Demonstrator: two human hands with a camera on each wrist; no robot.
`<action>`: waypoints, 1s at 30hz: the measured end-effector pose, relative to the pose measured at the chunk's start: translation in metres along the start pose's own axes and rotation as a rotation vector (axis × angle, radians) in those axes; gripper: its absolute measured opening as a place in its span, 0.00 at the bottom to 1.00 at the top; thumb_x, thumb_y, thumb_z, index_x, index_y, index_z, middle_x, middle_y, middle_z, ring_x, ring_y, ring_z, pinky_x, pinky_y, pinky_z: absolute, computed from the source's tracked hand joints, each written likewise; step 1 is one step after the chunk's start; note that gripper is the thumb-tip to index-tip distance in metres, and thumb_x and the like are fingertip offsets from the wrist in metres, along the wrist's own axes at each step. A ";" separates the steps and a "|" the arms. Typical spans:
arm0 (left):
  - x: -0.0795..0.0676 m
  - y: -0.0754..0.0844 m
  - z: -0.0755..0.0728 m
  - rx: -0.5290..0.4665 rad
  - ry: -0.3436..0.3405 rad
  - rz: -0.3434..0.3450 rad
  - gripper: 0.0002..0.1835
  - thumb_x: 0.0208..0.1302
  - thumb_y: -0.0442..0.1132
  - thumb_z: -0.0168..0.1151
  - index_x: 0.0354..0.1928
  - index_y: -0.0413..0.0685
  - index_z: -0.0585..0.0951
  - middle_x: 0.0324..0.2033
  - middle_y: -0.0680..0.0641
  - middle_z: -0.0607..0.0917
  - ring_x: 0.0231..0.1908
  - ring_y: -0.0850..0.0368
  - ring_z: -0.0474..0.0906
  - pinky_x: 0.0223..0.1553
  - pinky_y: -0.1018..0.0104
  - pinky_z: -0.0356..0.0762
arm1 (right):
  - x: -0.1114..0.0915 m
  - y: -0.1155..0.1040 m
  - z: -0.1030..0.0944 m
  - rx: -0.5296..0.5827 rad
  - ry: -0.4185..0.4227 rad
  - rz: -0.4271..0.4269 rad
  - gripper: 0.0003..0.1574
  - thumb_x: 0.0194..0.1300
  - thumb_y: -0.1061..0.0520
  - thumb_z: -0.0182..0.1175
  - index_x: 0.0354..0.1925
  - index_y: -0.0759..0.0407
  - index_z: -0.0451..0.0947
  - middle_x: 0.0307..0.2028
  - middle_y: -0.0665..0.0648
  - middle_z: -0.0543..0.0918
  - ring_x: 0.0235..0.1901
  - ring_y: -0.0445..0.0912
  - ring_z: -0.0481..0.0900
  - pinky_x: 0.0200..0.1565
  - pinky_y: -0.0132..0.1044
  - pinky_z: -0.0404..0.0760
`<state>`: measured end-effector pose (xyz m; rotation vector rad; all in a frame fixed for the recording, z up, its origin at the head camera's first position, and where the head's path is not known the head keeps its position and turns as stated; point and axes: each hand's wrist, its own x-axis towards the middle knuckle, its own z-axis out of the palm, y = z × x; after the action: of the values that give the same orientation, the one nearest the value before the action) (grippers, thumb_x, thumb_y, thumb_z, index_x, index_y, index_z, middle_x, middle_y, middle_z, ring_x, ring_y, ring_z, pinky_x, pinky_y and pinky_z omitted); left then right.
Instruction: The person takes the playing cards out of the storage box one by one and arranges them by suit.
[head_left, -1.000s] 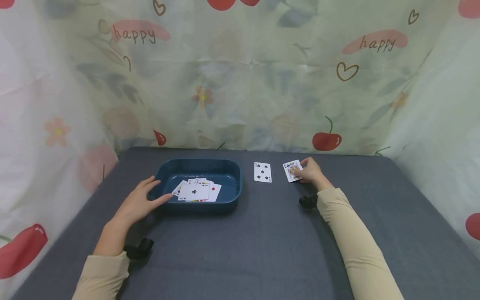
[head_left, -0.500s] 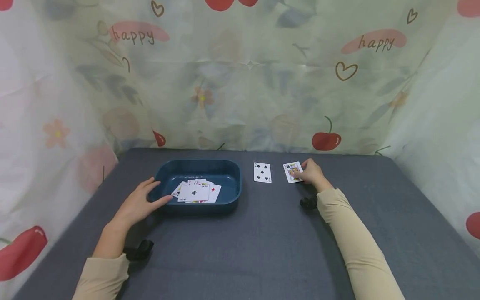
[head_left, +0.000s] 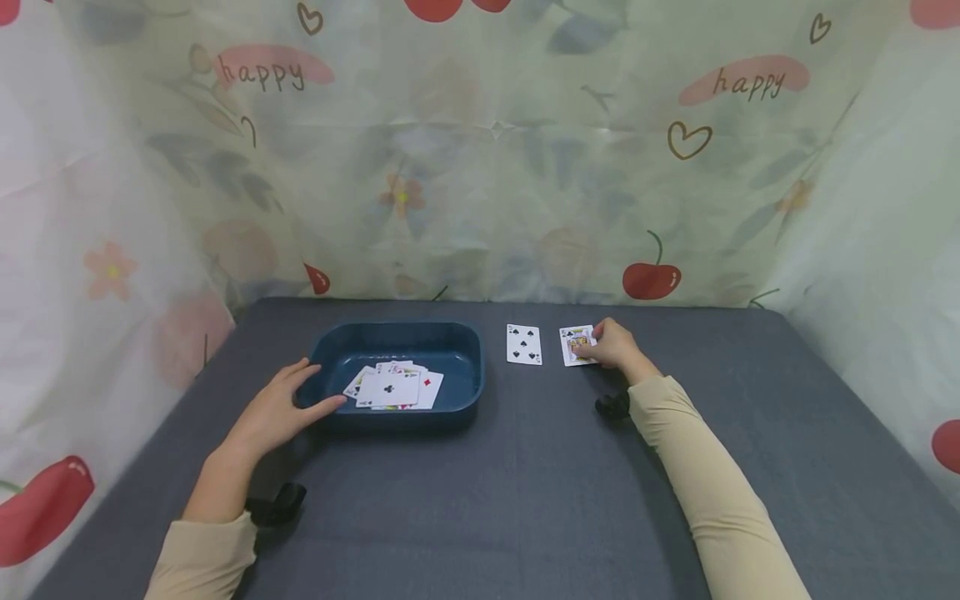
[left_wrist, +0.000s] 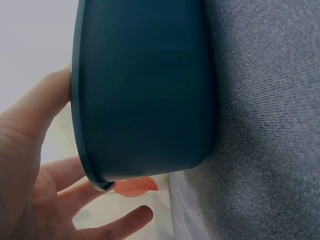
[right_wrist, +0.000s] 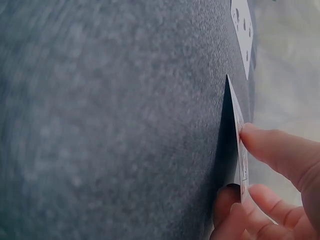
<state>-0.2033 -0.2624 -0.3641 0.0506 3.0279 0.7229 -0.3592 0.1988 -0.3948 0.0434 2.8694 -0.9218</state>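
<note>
My right hand (head_left: 617, 344) pinches a face playing card (head_left: 574, 345) between thumb and fingers. In the right wrist view this card (right_wrist: 239, 132) is tilted, with its far end close to the cloth and its near end raised. A five of spades (head_left: 523, 345) lies face up just left of it. At the left, my left hand (head_left: 273, 408) spreads over the end of a dark blue tray (head_left: 408, 414), thumb and fingers touching the rim, fingers fairly straight. Inside the tray is a loose pile of cards (head_left: 390, 388), an ace of clubs on top.
Grey cloth (head_left: 510, 500) covers the table. A printed curtain (head_left: 480, 183) stands along the back edge and both sides. A black strap mount (head_left: 277, 505) sits at the left wrist, another mount (head_left: 613, 406) at the right wrist.
My right hand and the face card have shifted slightly left, nearer the five of spades, and the card has turned a little straighter. The left hand stays at the tray.
</note>
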 end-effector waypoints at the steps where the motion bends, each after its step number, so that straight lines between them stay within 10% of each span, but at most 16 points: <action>1: 0.000 0.000 0.000 -0.001 -0.002 -0.002 0.49 0.57 0.67 0.55 0.68 0.36 0.59 0.69 0.30 0.53 0.67 0.29 0.51 0.62 0.32 0.54 | -0.002 -0.002 0.000 -0.005 -0.001 0.000 0.30 0.55 0.51 0.66 0.44 0.68 0.64 0.36 0.62 0.71 0.25 0.45 0.73 0.24 0.28 0.74; 16: -0.003 0.005 0.000 0.003 -0.004 -0.005 0.49 0.55 0.66 0.57 0.68 0.37 0.60 0.69 0.30 0.55 0.67 0.29 0.52 0.62 0.32 0.55 | -0.008 -0.019 -0.005 -0.090 0.024 -0.045 0.29 0.60 0.49 0.59 0.48 0.70 0.65 0.41 0.66 0.74 0.40 0.55 0.71 0.44 0.46 0.72; 30: -0.004 0.008 0.000 0.028 0.001 -0.011 0.49 0.54 0.66 0.59 0.68 0.37 0.61 0.68 0.29 0.56 0.66 0.30 0.55 0.61 0.33 0.57 | -0.030 -0.130 0.003 0.064 -0.171 -0.451 0.19 0.64 0.52 0.57 0.49 0.63 0.73 0.43 0.64 0.80 0.41 0.55 0.79 0.39 0.39 0.78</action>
<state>-0.1986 -0.2552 -0.3601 0.0346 3.0365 0.6798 -0.3379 0.0915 -0.3178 -0.6662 2.7327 -1.0265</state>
